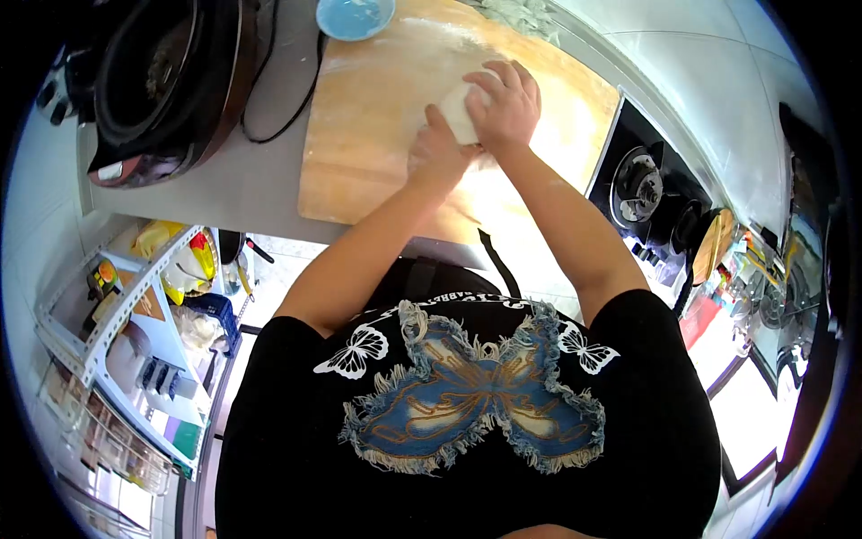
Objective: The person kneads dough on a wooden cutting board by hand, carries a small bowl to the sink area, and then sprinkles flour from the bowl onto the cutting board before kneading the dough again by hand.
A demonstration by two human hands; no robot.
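Note:
A round white lump of dough (457, 111) lies on the floured wooden board (359, 117). Cupped over its far right side is my right hand (508, 101), its fingers curved onto the dough. My left hand (438, 149) presses against the near left side, thumb up along the dough, with the other fingers partly hidden. Both hands are close together at the dough's near edge. A light blue bowl (356, 16) with white residue sits at the board's far left edge.
A large dark electric pan (166, 90) stands on the counter to the left, with a black cable (285, 126) beside the board. A gas stove (639, 184) is on the right. Below left is a white shelf rack (144, 296) with bags. Crumpled clear plastic (521, 16) lies behind the board.

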